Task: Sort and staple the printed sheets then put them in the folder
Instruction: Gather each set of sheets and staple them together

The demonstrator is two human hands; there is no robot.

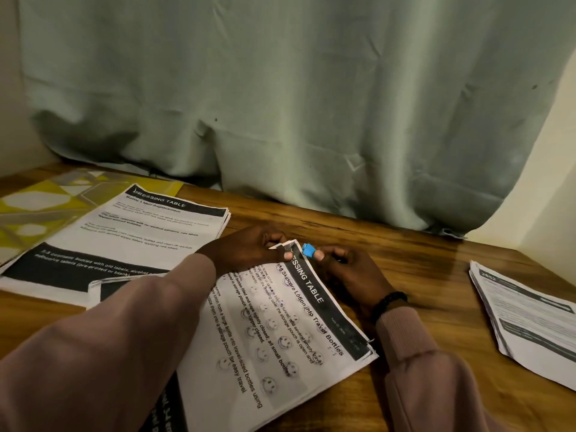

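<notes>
Stapling appears in hand: left hand pinches the top corner of the printed sheets, lifting it off the desk, evidently to keep the pages aligned. Right hand, fingers curled, grips a small blue stapler at that corner. Yellow folder lies well left of the left hand; 2 other stacks flank both hands.

Home: curtain; wooden table
</notes>
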